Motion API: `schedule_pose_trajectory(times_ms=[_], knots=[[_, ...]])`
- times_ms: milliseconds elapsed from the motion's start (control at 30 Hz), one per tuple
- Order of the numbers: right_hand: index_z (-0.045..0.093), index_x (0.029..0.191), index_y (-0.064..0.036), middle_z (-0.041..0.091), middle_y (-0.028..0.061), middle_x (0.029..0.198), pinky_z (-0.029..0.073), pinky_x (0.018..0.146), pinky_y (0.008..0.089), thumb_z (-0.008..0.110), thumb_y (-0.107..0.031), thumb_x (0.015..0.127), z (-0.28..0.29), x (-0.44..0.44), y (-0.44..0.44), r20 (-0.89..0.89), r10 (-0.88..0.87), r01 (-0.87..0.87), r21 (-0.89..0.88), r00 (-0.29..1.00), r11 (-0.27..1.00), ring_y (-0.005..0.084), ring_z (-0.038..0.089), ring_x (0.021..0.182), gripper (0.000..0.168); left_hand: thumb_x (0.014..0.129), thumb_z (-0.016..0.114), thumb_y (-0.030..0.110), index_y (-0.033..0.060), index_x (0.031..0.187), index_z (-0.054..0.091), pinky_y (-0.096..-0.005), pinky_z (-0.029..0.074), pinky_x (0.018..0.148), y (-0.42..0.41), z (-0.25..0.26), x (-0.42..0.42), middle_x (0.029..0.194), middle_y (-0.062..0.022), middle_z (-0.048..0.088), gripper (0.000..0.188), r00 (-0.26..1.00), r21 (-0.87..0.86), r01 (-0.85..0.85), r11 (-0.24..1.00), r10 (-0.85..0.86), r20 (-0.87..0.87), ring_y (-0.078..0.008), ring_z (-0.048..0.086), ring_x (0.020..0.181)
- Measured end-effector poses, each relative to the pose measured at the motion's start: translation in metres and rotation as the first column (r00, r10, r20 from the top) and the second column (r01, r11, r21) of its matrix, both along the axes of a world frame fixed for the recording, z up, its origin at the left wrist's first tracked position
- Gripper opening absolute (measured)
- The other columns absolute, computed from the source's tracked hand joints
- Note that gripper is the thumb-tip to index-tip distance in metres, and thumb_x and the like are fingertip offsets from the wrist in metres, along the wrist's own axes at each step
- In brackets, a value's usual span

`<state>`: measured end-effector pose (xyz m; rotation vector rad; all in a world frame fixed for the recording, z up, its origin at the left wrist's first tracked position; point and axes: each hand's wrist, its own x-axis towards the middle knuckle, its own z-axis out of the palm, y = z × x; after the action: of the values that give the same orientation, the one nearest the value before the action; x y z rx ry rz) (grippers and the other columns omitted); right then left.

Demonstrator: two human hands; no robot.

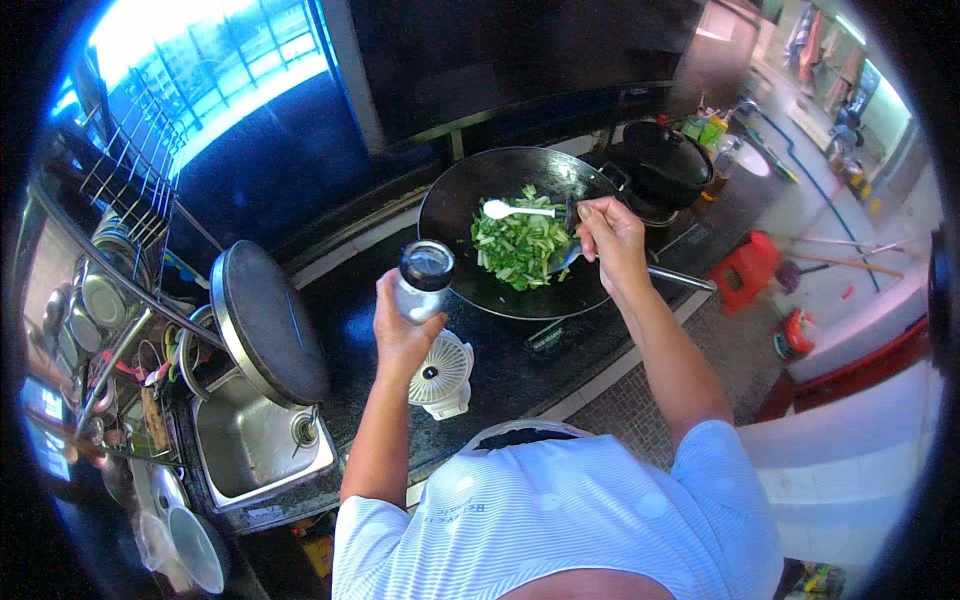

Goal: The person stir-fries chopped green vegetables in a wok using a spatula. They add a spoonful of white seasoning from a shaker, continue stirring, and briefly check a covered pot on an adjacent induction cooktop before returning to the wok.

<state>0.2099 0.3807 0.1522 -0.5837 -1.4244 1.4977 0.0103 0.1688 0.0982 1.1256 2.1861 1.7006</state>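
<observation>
My left hand (407, 328) is closed around a clear jar (426, 279) with a dark rim and pale contents, held near the wok's left side. Over the wok (457, 217), my right hand (611, 234) grips a small spoon (517, 211) by its handle; white powder lies in its bowl. Chopped green vegetables (521, 251) are heaped in the wok. Among them rests the end of a metal spatula, its handle (682, 279) sticking out to the right under my right wrist. A small white fan (442, 375) stands on the counter below the jar.
A black lidded pot (664, 169) stands right of the wok, with bottles (724, 161) behind it. To the left are a sink (255, 442), a large round lid (274, 322) leaning upright and a wire rack (142, 180). A red stool (744, 271) stands on the floor at the right.
</observation>
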Motion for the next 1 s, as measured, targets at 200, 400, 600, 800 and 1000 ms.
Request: schedule_pose_trajectory(times_ms=[200, 400, 600, 800, 1000], knots=[[0.058, 0.086, -0.002, 0.057, 0.004, 0.064, 0.037, 0.042, 0.0212, 0.061, -0.013, 0.089, -0.022, -0.007, 0.053, 0.074, -0.098, 0.1, -0.026, 0.992, 0.995, 0.0068, 0.047, 0.049, 0.012, 0.057, 0.075, -0.002, 0.01, 0.122, 0.042, -0.0344, 0.045, 0.089, -0.024, 0.018, 0.007, 0.108, -0.011, 0.056, 0.074, 0.998, 0.027, -0.055, 0.998, 0.055, 0.008, -0.0257, 0.057, 0.1], [0.058, 0.084, -0.003, 0.057, 0.0042, 0.064, 0.038, 0.042, 0.0212, 0.061, -0.012, 0.088, -0.037, -0.031, 0.084, 0.147, -0.174, 0.183, -0.051, 0.974, 0.982, 0.0081, 0.049, 0.05, 0.01, 0.057, 0.074, -0.001, 0.0109, 0.121, 0.043, -0.0348, 0.045, 0.09, -0.049, 0.019, 0.014, 0.108, -0.0108, 0.055, 0.073, 0.996, 0.034, -0.087, 0.996, 0.087, 0.002, -0.026, 0.056, 0.102], [0.059, 0.082, -0.002, 0.057, 0.0052, 0.062, 0.038, 0.041, 0.0221, 0.062, -0.012, 0.088, -0.044, -0.048, 0.111, 0.168, -0.262, 0.289, -0.162, 0.95, 0.944, 0.0099, 0.05, 0.048, 0.012, 0.056, 0.074, -0.001, 0.0087, 0.122, 0.042, -0.0369, 0.044, 0.092, -0.072, 0.018, 0.016, 0.109, -0.0124, 0.054, 0.074, 0.995, 0.011, -0.102, 0.995, 0.102, -0.016, -0.0288, 0.056, 0.103], [0.06, 0.084, -0.001, 0.057, 0.0058, 0.06, 0.04, 0.041, 0.022, 0.062, -0.011, 0.086, -0.042, -0.048, 0.128, 0.233, -0.32, 0.347, -0.089, 0.918, 0.934, 0.0111, 0.051, 0.047, 0.01, 0.056, 0.075, 0.0, 0.0083, 0.123, 0.041, -0.0375, 0.044, 0.093, -0.086, 0.004, 0.01, 0.11, -0.0129, 0.054, 0.075, 0.991, 0.026, -0.132, 0.991, 0.132, -0.005, -0.0308, 0.055, 0.104], [0.06, 0.08, -0.004, 0.058, 0.0045, 0.059, 0.04, 0.039, 0.0204, 0.063, -0.013, 0.087, -0.042, -0.028, 0.14, 0.2, -0.35, 0.381, -0.148, 0.915, 0.913, 0.0097, 0.051, 0.045, 0.012, 0.055, 0.074, -0.001, 0.0081, 0.122, 0.042, -0.0375, 0.044, 0.092, -0.092, 0.004, 0.009, 0.111, -0.0141, 0.054, 0.074, 0.989, 0.037, -0.145, 0.989, 0.145, -0.007, -0.0317, 0.055, 0.106]])
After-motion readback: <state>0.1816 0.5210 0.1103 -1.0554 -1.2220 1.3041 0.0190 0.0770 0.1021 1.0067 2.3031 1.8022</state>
